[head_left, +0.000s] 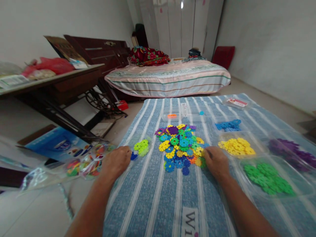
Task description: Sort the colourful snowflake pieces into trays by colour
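A mixed heap of coloured plastic snowflake discs (pixel 181 146) lies in the middle of a blue striped cloth (pixel 158 197). My left hand (pixel 118 161) rests curled on the cloth at the heap's left, its fingers closed on a dark blue disc (pixel 134 156), beside a small pile of lime green discs (pixel 142 147). My right hand (pixel 216 162) sits at the heap's right edge, fingers bent and pinching at the discs there; what it holds is hidden. Clear containers to the right hold sorted discs: blue (pixel 229 125), yellow (pixel 237 146), green (pixel 268 177) and purple (pixel 292 151).
A clear bag of mixed discs (pixel 84 164) lies on the floor at the left, by a blue box (pixel 56 144). A dark sewing table (pixel 49 89) stands at the left. A mattress (pixel 170 77) lies behind the cloth. A small packet (pixel 237 102) sits at the cloth's far right.
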### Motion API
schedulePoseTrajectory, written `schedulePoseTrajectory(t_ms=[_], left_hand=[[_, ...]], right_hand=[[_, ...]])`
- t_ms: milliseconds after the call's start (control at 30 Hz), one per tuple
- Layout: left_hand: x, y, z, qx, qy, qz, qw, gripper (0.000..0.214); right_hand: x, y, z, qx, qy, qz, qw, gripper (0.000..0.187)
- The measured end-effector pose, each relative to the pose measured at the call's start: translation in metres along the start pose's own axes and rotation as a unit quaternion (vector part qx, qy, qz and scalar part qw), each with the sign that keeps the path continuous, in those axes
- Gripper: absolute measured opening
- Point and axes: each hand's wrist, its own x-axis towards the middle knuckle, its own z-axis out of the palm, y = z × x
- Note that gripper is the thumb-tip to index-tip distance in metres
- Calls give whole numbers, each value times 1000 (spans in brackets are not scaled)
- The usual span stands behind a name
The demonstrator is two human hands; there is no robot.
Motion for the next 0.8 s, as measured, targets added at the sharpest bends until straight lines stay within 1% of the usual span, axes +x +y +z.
schedulePoseTrajectory(t_ms=[100, 133, 167, 200, 267, 300, 333, 367, 467, 533, 600, 667, 733, 800], left_hand=[[7, -3, 3, 36, -56, 10, 998, 34], [9, -3, 4, 43, -62, 4, 997, 33], [10, -3, 4, 45, -53, -7, 998, 33], [10, -1, 5, 40, -32, -21, 998, 33], [7, 6, 6, 11, 38, -39, 998, 35], [5, 12, 7, -14, 68, -30, 997, 36], [1, 20, 9, -44, 86, -4, 995, 35], [-3, 31, 11, -77, 90, 38, 992, 33], [-17, 70, 23, -160, 54, 195, 966, 27], [-25, 98, 31, -183, 28, 249, 951, 22], [-30, 124, 39, -197, 13, 263, 944, 20], [-31, 144, 45, -201, 11, 250, 947, 21], [-30, 159, 49, -193, 13, 229, 954, 24], [-28, 167, 51, -181, 11, 216, 959, 24]], right_hand=[[0, -1, 0, 0, 4, 2, 1000, 21], [0, -1, 0, 1, 5, 3, 1000, 21], [0, -1, 0, 1, 5, 5, 1000, 22], [0, -1, 0, 1, 5, 6, 1000, 22], [1, 0, 0, 1, 5, 7, 1000, 22], [1, 0, 1, 2, 5, 8, 1000, 22], [1, 0, 1, 3, 5, 10, 1000, 22], [1, 1, 1, 5, 5, 13, 1000, 22], [1, 1, 1, 14, 1, 16, 1000, 22], [1, 1, 0, 17, -2, 15, 1000, 23], [2, 0, -1, 14, -4, 17, 1000, 22], [2, -1, -1, 8, -6, 22, 1000, 22], [2, -1, -1, 4, -7, 25, 1000, 22], [2, -1, -1, 4, -5, 24, 1000, 23]])
